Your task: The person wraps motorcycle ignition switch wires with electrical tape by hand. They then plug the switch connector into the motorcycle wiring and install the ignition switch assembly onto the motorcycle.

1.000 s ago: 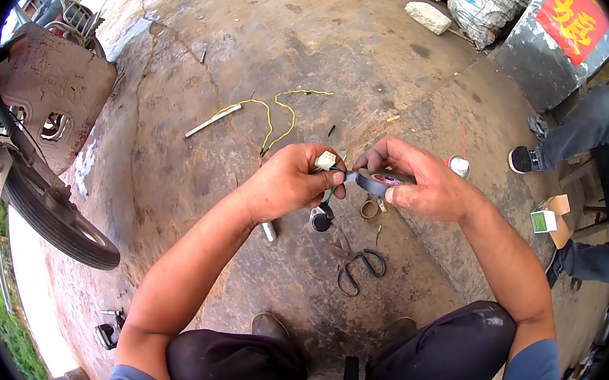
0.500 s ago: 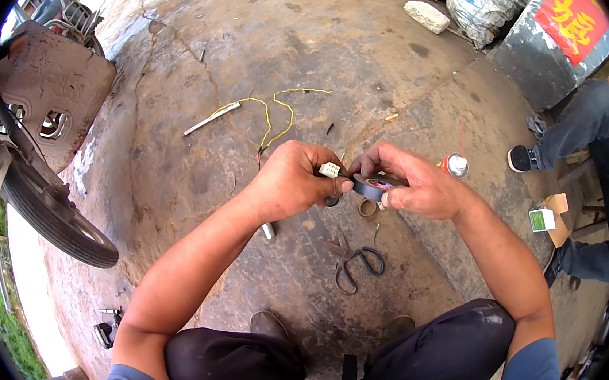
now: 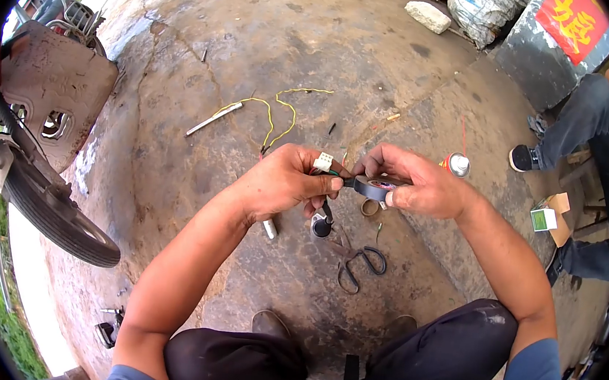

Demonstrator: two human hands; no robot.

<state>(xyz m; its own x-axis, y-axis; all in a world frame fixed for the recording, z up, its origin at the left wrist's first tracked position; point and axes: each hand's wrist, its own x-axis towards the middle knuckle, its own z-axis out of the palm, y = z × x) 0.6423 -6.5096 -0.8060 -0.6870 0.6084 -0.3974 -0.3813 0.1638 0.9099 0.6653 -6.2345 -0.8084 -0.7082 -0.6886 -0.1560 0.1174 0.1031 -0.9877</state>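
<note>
My left hand [image 3: 287, 182] pinches a wire wrapped in black tape, with a white connector [image 3: 324, 162] standing above its thumb. My right hand [image 3: 418, 185] grips a roll of dark tape [image 3: 373, 189]; the tape's end reaches the wire between both hands. Below my left hand hangs a round black part [image 3: 321, 227]. Under the hands, black-handled scissors [image 3: 361, 269] lie on the concrete floor, and a brown ring [image 3: 369, 208] is just below the tape roll. Yellow wires [image 3: 270, 117] run along the floor beyond my left hand, by a white stick [image 3: 213, 120].
A motorbike wheel [image 3: 60, 218] and muddy guard [image 3: 57, 93] stand at the left. At the right are a spray can [image 3: 458, 164], an opened small box [image 3: 552, 220] and a seated person's legs [image 3: 589, 126]. A stone [image 3: 427, 16] and sack [image 3: 483, 13] lie farther back.
The white connector has tipped more upright in my left hand. The round black part, mostly hidden half a second ago, shows again below. The seated person's arm has shifted.
</note>
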